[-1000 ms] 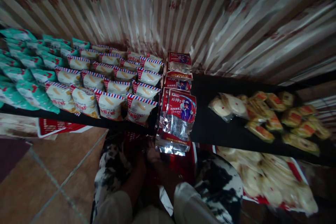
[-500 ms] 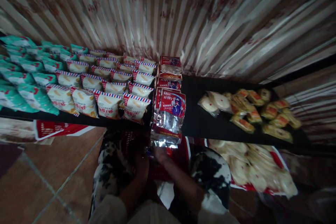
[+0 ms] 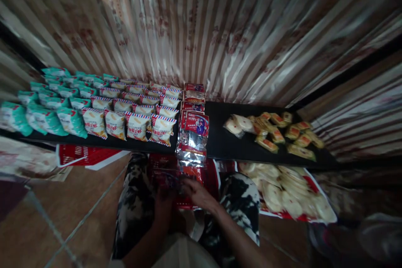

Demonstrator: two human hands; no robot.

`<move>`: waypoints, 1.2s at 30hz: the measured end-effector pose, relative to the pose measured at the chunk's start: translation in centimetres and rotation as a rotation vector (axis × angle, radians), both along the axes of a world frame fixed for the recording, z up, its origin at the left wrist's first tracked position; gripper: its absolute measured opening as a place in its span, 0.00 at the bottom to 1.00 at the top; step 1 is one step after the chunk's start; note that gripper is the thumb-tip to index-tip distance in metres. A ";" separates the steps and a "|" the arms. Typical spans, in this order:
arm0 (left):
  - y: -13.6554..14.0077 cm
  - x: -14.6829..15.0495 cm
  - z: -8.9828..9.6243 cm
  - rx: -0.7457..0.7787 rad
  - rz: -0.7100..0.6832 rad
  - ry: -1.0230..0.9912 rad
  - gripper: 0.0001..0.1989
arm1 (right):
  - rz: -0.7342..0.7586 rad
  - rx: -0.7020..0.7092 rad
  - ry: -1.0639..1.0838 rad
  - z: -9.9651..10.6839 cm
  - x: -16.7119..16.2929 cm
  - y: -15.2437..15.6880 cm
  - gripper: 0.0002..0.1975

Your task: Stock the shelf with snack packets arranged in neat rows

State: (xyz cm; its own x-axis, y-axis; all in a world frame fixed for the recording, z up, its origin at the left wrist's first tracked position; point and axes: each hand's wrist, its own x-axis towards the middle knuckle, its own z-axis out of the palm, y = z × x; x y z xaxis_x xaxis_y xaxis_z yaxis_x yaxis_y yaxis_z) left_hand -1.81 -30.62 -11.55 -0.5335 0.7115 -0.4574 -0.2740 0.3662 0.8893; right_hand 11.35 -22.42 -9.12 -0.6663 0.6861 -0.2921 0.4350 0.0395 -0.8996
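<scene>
In dim light between my knees, my left hand [image 3: 163, 199] is closed around the lower side of a dark red snack packet [image 3: 166, 178]. My right hand [image 3: 197, 193] has its fingers bent in at the right end of that packet, pinching it; the fingertips are partly blurred. Below and behind the hands is a red printed carton or bag [image 3: 211, 178] with more packaging inside. Just above, on the black shelf [image 3: 220, 144], a row of red and silver snack packets [image 3: 192, 140] lies overlapping, the nearest one jutting over the front edge.
White shrimp-chip bags [image 3: 163, 130] and teal bags [image 3: 72, 121] stand in rows on the left. Round wrapped crackers [image 3: 240, 124] and small yellow packs [image 3: 266, 143] lie on the right. A red tray [image 3: 329, 213] of wrapped white rounds sits below. A striped curtain [image 3: 176, 29] hangs behind.
My hands have come up and back from the shaded space under the shelf edge, with the red packet now showing between them. The view has tilted up and shifted.
</scene>
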 end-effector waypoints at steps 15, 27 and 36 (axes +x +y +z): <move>0.7 0.1 9.3 0.166 -0.310 0.199 0.19 | -0.441 0.068 0.379 8.3 0.5 -0.2 0.18; 6.7 2.9 11.5 0.343 -0.379 -0.018 0.26 | -0.804 0.177 0.430 11.2 2.2 6.7 0.23; 17.5 3.2 13.4 0.508 -0.194 0.329 0.24 | -0.766 0.363 0.452 13.1 0.8 18.3 0.25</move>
State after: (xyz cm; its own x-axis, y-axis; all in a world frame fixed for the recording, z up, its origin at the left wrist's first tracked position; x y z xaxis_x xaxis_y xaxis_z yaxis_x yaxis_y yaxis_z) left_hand 1.35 -13.12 1.89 -0.4286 0.8943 0.1287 0.0726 -0.1078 0.9915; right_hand 12.14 -4.11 3.98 0.0029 0.9801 0.1985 0.0734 0.1978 -0.9775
